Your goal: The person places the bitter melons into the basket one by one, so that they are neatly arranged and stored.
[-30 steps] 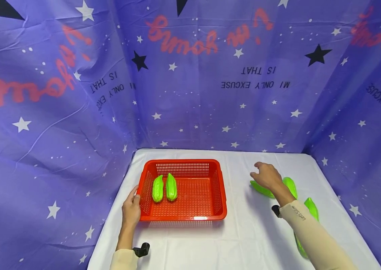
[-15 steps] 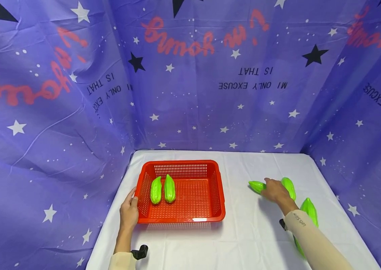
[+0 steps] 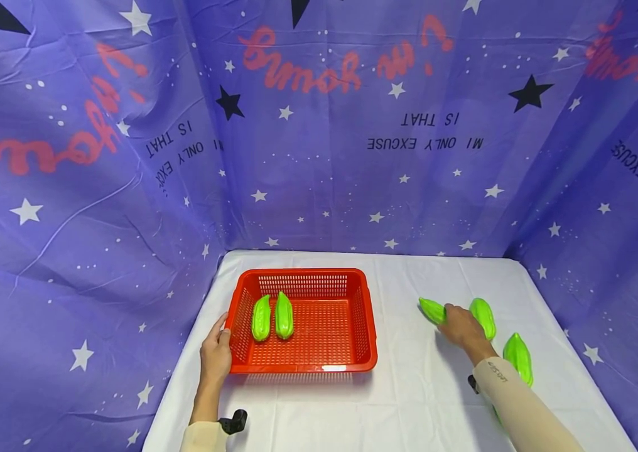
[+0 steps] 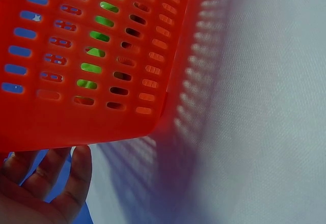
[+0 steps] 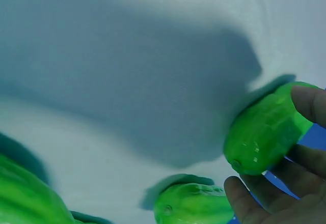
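Loose gourds crowded the right hand at its two and four o'clock; I saw two more gourds lying in the red basket at nine. Its sleeved arm slanting in from five, that hand gripped a green gourd, tip toward ten; the left hand held the basket's rim at eight. Bare white table lay between basket and gourd, purple curtain beyond the twelve-o'clock edge.

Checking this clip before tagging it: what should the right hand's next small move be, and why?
Probably lift the glossy green, ridged, elongated vegetable toward the red perforated plastic basket: the right hand grips it, the left hand touches the basket's rim, and two similar green vegetables already lie inside with bare floor beside them.
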`<state>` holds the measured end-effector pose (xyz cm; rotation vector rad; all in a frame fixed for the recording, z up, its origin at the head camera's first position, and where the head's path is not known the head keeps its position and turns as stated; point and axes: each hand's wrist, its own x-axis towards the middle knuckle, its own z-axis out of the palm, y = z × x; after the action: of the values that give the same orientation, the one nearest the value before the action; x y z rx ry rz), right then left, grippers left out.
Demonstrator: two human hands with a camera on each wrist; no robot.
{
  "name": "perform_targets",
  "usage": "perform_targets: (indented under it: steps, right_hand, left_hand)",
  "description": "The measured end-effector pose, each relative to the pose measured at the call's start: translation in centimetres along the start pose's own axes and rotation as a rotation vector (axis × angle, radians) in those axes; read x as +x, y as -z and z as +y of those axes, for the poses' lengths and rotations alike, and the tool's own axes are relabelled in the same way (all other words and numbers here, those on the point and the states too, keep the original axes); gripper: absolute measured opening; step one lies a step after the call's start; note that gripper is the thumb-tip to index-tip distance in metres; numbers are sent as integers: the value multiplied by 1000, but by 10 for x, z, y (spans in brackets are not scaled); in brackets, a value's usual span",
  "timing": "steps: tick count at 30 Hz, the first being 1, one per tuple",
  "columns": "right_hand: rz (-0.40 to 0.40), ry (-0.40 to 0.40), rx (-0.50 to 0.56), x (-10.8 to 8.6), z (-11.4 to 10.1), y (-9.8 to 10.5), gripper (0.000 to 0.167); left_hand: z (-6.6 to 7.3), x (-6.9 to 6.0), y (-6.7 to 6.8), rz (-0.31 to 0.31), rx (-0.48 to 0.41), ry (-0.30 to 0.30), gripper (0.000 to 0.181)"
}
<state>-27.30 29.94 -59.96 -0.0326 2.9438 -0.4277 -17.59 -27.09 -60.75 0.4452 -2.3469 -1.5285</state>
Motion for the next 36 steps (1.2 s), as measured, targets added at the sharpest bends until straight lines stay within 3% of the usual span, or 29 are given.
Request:
perform_targets:
  steps: [7,25,36]
  right_hand:
    - [43,-13,-6,1,1,-6,46]
    - [55,-7,-4,6,7,-12,40]
    - [52,-9,59,3,-1,-5,49]
  left_hand:
    - [2,0,-1,0,3,1,43]
    - [0,0,0,0,5,-3,43]
    - [0,0,0,-8,2,3,43]
